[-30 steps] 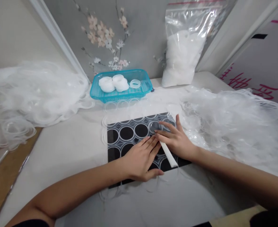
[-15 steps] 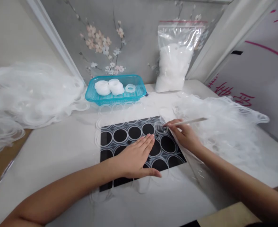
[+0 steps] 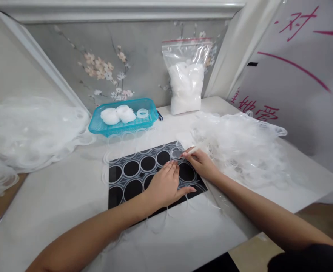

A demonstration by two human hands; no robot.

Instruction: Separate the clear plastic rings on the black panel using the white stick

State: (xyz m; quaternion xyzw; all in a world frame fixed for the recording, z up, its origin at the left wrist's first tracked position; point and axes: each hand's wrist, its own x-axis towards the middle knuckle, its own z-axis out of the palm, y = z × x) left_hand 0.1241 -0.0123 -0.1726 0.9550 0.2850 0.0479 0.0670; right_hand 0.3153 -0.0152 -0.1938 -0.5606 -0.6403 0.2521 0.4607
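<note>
A black mat [image 3: 127, 177] lies on the white table under a clear plastic sheet of linked rings [image 3: 144, 164]. My left hand [image 3: 165, 185] rests flat on that sheet, fingers together, pressing it onto the mat. My right hand [image 3: 200, 164] grips a thin white stick tool [image 3: 196, 148] like a pen. The tool's tip touches a ring [image 3: 177, 154] at the mat's far right corner, just beyond my left fingertips.
A turquoise basket [image 3: 149, 121] with white ring stacks stands behind the mat. A zip bag of white pieces [image 3: 186, 87] leans on the back wall. Heaps of clear ring sheeting lie at the left [image 3: 33, 132] and right [image 3: 240, 143]. The table's front right edge is near my right forearm.
My right hand has turned the stick from lying under the palm to a pen grip, its tip on a ring. The view has shifted up and to the right.
</note>
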